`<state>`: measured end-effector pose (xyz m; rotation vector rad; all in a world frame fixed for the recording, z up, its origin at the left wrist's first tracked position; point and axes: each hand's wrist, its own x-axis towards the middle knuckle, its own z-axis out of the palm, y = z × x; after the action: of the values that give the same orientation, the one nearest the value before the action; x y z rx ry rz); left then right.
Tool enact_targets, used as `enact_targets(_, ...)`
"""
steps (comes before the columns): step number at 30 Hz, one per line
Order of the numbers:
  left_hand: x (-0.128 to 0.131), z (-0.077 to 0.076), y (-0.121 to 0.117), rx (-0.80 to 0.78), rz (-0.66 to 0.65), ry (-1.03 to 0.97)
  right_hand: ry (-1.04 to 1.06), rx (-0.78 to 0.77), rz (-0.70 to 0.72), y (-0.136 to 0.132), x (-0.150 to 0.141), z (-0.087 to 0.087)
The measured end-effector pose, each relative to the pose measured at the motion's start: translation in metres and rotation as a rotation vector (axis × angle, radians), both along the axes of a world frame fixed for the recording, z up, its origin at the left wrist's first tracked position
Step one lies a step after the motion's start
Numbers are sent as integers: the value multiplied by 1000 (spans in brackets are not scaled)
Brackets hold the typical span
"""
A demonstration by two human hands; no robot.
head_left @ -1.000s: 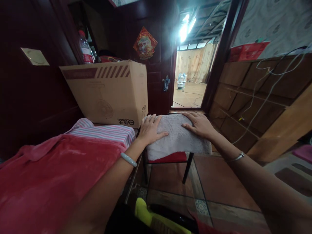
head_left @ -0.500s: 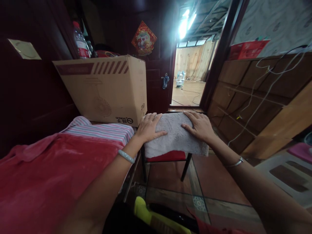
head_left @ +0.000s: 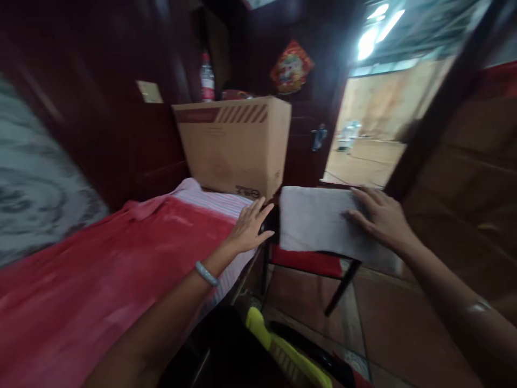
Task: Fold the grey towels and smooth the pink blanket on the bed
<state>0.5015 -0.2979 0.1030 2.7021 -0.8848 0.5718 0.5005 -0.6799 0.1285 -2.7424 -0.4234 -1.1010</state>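
A light grey plush cloth lies spread over the top of a chair with a red seat and dark legs. Flat on the cloth's right part rests my right hand, its fingers apart and slightly blurred. My left hand is off the cloth, held to the left of it with fingers spread and nothing in them. It hovers by the edge of the bed, near the striped sheet and the red blanket. I cannot tell whether it touches the sheet.
A large cardboard box stands behind the bed's far end, with a bottle with a red cap beyond it. A dark red door stands beside a lit doorway. Below me is a yellow-green object above the tiled floor.
My left hand has lifted off the cloth and moved away to its left. My right hand stays on the cloth. The view has turned left, bringing more bed and wall into sight.
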Motion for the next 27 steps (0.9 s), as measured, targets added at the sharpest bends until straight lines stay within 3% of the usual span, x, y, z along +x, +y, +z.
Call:
enact_targets(3,-30,-21,60,-42,220,96,-139,103,208,30,-18,1)
enact_targets(6,-72,-45,126,-107,453,163,-90,247,413,78,-36,-17)
enact_targets(8,-110,-61,168,-155,584,185,88,323,571,119,-46,-44)
enact_targets(11,-178,-81,225,-194,762,225,382,383,789,188,-53,-100)
enact_targets(15,-274,-92,286,-151,1035,258,657,466,926,273,-54,-162)
enact_targets(18,-336,-94,313,-75,1298,253,799,502,963,319,-49,-181)
enact_targets(21,-380,-99,321,-22,1480,317,827,530,977,351,-33,-184)
enact_targets(24,-399,-105,318,21,1526,377,755,552,916,376,-8,-178)
enact_targets(27,-401,-111,317,57,1535,359,638,516,772,395,20,-163)
